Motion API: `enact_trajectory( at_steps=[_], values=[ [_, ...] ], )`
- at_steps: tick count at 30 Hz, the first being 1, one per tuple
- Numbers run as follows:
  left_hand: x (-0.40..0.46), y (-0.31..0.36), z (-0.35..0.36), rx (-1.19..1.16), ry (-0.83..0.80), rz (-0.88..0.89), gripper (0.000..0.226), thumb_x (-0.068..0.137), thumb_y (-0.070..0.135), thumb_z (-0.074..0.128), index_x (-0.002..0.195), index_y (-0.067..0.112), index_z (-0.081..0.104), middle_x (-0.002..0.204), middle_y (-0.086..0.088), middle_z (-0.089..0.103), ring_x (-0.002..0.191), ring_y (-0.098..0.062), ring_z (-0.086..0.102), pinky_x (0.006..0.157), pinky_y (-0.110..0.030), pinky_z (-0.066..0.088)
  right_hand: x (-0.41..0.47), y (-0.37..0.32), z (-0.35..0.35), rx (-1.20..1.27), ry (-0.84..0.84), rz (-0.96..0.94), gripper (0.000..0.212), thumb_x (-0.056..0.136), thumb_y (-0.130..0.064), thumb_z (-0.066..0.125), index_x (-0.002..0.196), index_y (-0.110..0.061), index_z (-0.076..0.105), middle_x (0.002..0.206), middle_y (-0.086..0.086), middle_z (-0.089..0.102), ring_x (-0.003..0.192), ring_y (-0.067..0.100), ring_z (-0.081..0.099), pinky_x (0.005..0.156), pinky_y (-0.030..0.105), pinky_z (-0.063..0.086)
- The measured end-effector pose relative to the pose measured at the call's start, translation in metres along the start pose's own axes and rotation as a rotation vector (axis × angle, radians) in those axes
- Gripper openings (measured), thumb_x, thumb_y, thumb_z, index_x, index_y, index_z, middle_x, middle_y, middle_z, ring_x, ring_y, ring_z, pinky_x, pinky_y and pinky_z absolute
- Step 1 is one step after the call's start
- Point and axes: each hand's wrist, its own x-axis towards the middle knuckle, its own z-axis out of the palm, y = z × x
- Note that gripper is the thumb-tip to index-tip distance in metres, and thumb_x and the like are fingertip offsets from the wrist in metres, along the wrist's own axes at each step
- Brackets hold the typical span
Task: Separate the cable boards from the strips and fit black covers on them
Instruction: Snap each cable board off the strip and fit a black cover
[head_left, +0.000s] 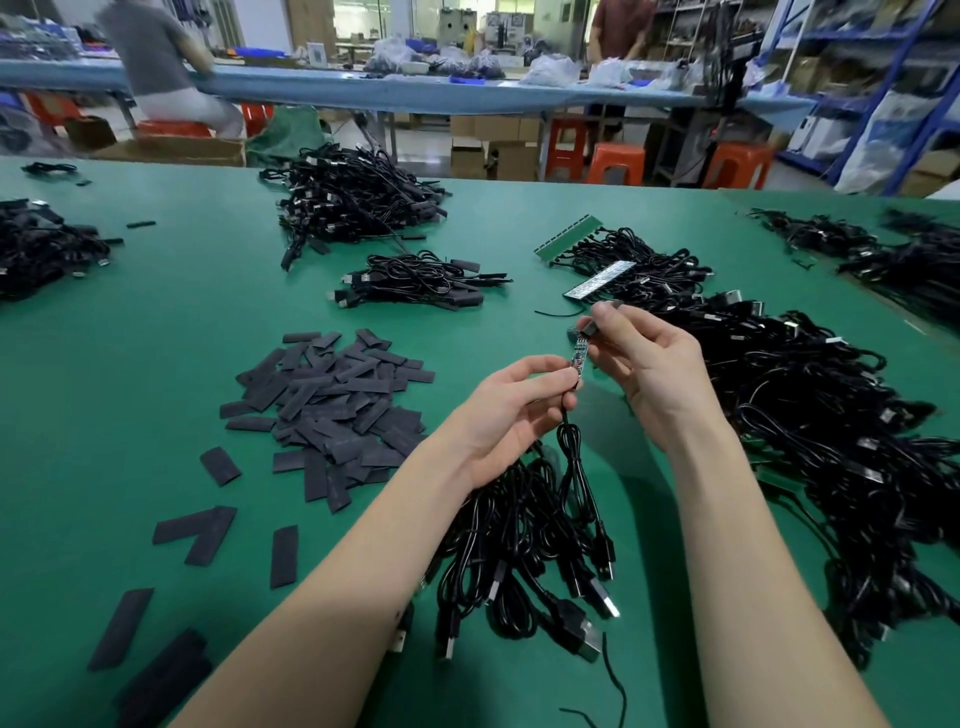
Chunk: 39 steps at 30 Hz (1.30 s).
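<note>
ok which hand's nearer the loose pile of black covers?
Left. The left hand holds the cable board just right of the pile of black covers; the right hand, pinching a black cover, sits farther right.

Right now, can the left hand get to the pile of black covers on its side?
Probably not yet. The way to the pile of black covers looks open over bare table, but the left hand is busy pinching a cable board.
</note>
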Motion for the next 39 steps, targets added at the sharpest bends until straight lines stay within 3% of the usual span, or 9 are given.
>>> enact_trajectory(
  at_steps=[4,6,9,12,16,21,27,34,39],
  values=[
    [-0.001,0.000,0.001,0.032,-0.001,-0.005,0.014,0.090,0.002,0.065,0.098,0.012,0.060,0.076,0.001,0.070,0.062,-0.006,0.062,0.052,-0.013,0.047,-0.002,-0.003,-0.004,-0.103,-0.051,-0.023,0.012,0.088,-0.015,0.075,0.077,-0.016,0.080,0.089,0.009,0.077,0.082,0.012,0.071,0.070,0.017,0.055],
    [-0.002,0.002,0.000,0.073,-0.020,-0.005,0.014,0.090,0.003,0.066,0.099,0.013,0.060,0.078,0.001,0.069,0.063,-0.006,0.061,0.052,-0.013,0.045,-0.004,-0.007,-0.008,-0.118,-0.078,-0.006,0.007,0.084,-0.019,0.077,0.079,-0.015,0.080,0.090,0.010,0.078,0.081,0.012,0.071,0.071,0.017,0.056],
    [-0.006,0.011,-0.001,0.134,-0.070,-0.019,0.018,0.085,0.005,0.069,0.098,0.013,0.060,0.079,-0.001,0.069,0.063,-0.007,0.060,0.051,-0.014,0.042,-0.004,-0.011,-0.015,-0.130,-0.117,0.025,0.014,0.077,-0.023,0.077,0.087,-0.012,0.077,0.088,0.009,0.077,0.078,0.010,0.071,0.070,0.016,0.055],
    [-0.011,0.025,-0.006,0.208,-0.139,-0.038,0.024,0.078,0.007,0.070,0.097,0.014,0.057,0.077,-0.002,0.068,0.062,-0.009,0.058,0.049,-0.014,0.040,-0.005,-0.010,-0.017,-0.107,-0.200,0.100,0.011,0.076,-0.023,0.076,0.083,-0.014,0.078,0.088,0.006,0.077,0.074,0.007,0.070,0.068,0.015,0.055],
    [-0.016,0.041,-0.016,0.291,-0.204,-0.068,0.026,0.081,-0.001,0.069,0.093,0.014,0.052,0.076,-0.004,0.067,0.062,-0.010,0.057,0.049,-0.014,0.039,-0.007,-0.010,-0.015,-0.070,-0.267,0.162,0.013,0.075,-0.022,0.076,0.086,-0.015,0.076,0.089,0.006,0.077,0.074,0.007,0.071,0.067,0.016,0.056],
    [-0.018,0.048,-0.019,0.286,-0.214,-0.052,0.023,0.080,0.001,0.065,0.089,0.014,0.049,0.076,-0.006,0.066,0.061,-0.011,0.056,0.049,-0.013,0.038,-0.008,-0.006,-0.002,0.021,-0.289,0.105,0.022,0.074,-0.020,0.075,0.093,-0.012,0.070,0.090,0.006,0.077,0.072,0.007,0.070,0.069,0.017,0.056],
    [-0.021,0.054,-0.023,0.303,-0.218,0.004,0.024,0.081,0.001,0.065,0.088,0.014,0.046,0.075,-0.005,0.065,0.061,-0.010,0.056,0.050,-0.013,0.039,-0.012,-0.003,0.004,0.101,-0.355,0.128,0.013,0.078,-0.015,0.069,0.091,-0.014,0.067,0.091,0.006,0.077,0.075,0.008,0.071,0.071,0.020,0.058],
    [-0.024,0.062,-0.029,0.400,-0.269,0.007,0.025,0.082,0.000,0.069,0.086,0.015,0.049,0.075,0.001,0.060,0.063,-0.012,0.058,0.055,-0.015,0.042,-0.016,-0.003,0.012,0.010,-0.476,0.195,0.009,0.080,-0.013,0.070,0.084,-0.020,0.073,0.093,0.008,0.077,0.074,0.011,0.072,0.068,0.020,0.057],
    [-0.023,0.061,-0.030,0.386,-0.208,0.049,0.026,0.082,0.000,0.071,0.088,0.014,0.051,0.078,-0.005,0.060,0.065,-0.014,0.059,0.056,-0.016,0.044,-0.014,-0.002,0.018,-0.016,-0.441,0.168,0.009,0.076,-0.016,0.074,0.085,-0.017,0.073,0.091,0.010,0.078,0.073,0.011,0.071,0.068,0.020,0.057]
  ],
)
